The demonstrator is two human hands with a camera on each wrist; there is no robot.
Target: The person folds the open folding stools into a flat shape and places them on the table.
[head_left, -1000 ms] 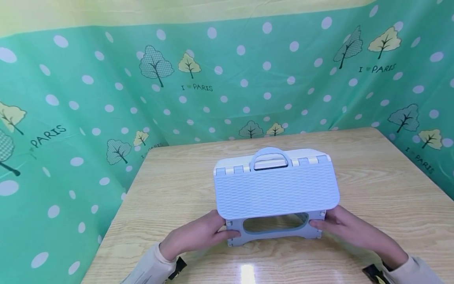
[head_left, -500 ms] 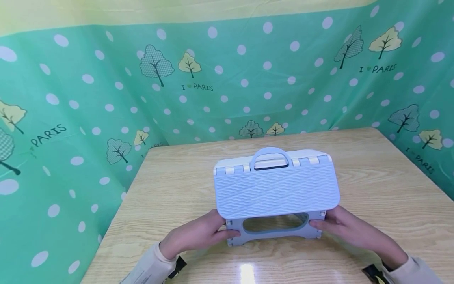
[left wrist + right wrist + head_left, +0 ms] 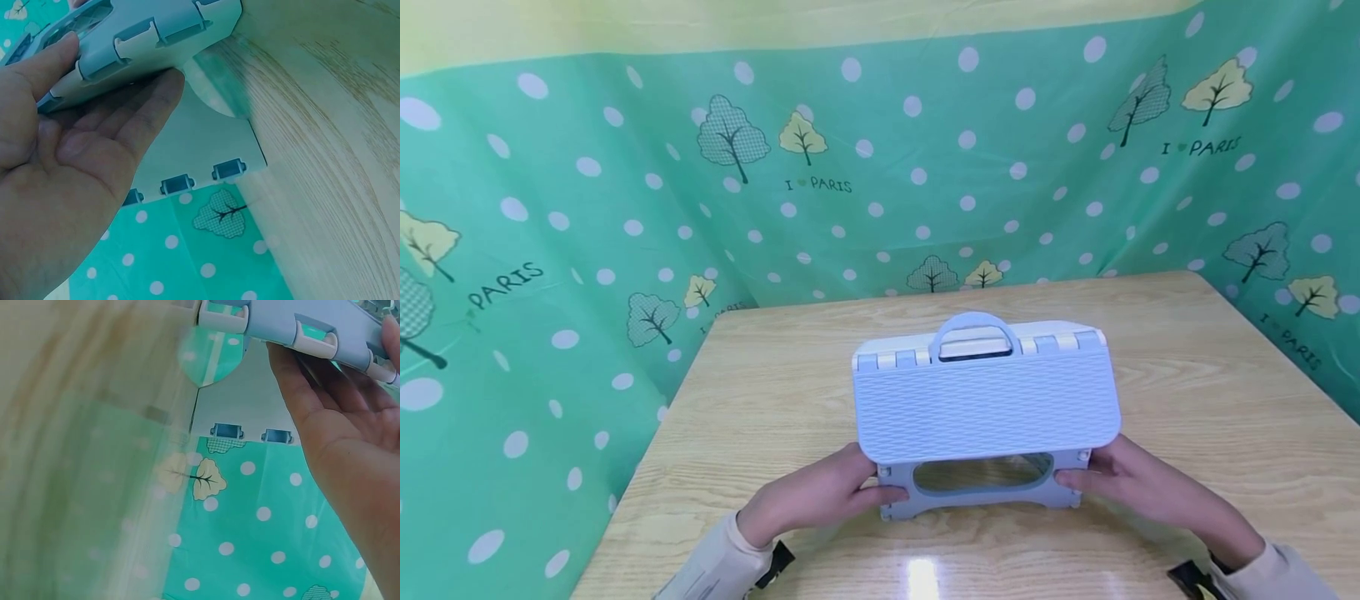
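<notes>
A light-blue and white folding stool (image 3: 985, 408) stands on the wooden table, its textured top half sloping toward me and a curved handle (image 3: 974, 320) at the ridge. Below that top, the front leg panel (image 3: 981, 497) has an oval opening. My left hand (image 3: 820, 493) grips the panel's left end, thumb on the front face and fingers tucked behind. At the opposite end my right hand (image 3: 1138, 479) holds the panel the same way, thumb near the opening. Both wrist views show fingers (image 3: 159, 103) reaching behind the panel, with a white far panel (image 3: 250, 400) beyond.
The wooden table (image 3: 775, 375) extends around the stool on all sides. A green dotted curtain (image 3: 820, 233) with printed trees hangs behind it and along both sides. Light-coloured sleeves (image 3: 718, 562) with dark wrist straps lie over the near part of the table.
</notes>
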